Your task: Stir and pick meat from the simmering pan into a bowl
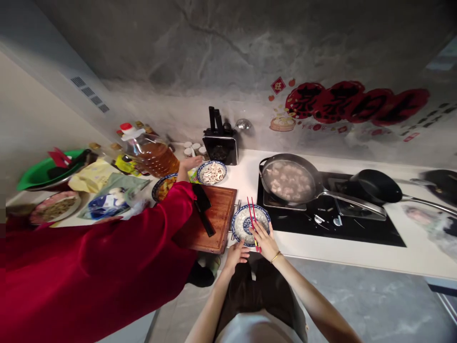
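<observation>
A blue-and-white patterned plate sits at the counter's front edge, between the cutting board and the stove. My right hand is at its right side, fingers closed over a pair of red chopsticks that lie across the plate. My left hand is by the plate's lower left rim, fingers apart and nothing in them; whether it touches the rim is unclear. Left of the plate, a black cleaver rests on the wooden cutting board.
On the stove stand a wide pan of meat pieces in liquid and a black saucepan. A co-worker's red sleeve crosses from the left, the hand near a bowl of sliced mushrooms. Behind are an oil bottle and knife block.
</observation>
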Available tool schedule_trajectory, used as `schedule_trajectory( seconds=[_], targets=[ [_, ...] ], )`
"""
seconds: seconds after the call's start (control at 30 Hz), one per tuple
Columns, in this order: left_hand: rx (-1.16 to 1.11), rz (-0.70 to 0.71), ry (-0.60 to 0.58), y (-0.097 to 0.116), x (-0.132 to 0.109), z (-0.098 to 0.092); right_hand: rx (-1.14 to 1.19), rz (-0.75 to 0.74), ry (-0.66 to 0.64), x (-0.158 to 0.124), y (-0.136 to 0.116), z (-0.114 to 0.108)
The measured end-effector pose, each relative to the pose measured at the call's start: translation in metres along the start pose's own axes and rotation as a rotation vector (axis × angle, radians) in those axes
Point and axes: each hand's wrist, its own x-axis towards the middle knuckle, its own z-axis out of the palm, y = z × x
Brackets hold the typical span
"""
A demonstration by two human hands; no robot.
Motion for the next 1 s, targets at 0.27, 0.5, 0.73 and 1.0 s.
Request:
schedule_trajectory(
  seconds=[0.27,0.5,0.73,1.0],
  targets=[
    [0.072,0.066,0.09,-0.001,-0.003,-0.015,0.025,-0.042,0.047,0.0,-0.001,-0.002],
    [-0.011,0.039,0.059,0.009,0.015,0.007,0.111,-0.153,0.173,-0.033,0.003,-0.01],
    [-0.135,0.099,0.13,0.007,0.001,0.015,0.133,-0.128,0.251,-0.047,0.002,-0.004],
    [-0.249,0.188,0.23,0.055,0.021,-0.023,0.198,-0.16,0.23,0.036,-0.005,0.004]
  ],
)
